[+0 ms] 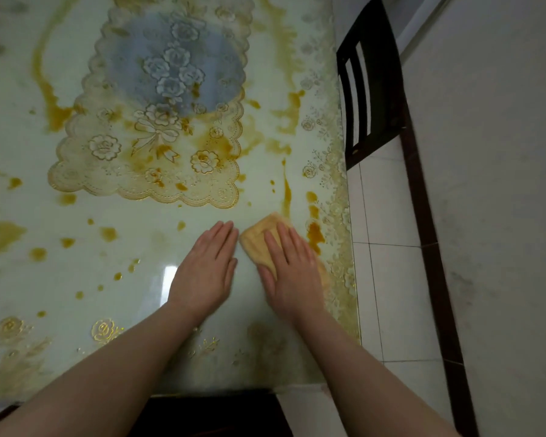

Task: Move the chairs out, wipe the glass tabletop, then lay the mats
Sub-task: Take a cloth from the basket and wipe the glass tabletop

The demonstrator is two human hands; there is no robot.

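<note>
Dark chair (371,86) beside stained glass tabletop (114,257); lace mat (152,121) centrally.

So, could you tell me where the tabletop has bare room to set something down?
Freest patch: left of the left hand, below the mat, though brown spots dot the tabletop. The near strip between the forearms is bare too. The right edge is crowded: right hand flat on the cloth, with the chair beyond.

White floor tiles (388,216) (dark skirting (423,197)) meet pale wall (492,152).
</note>
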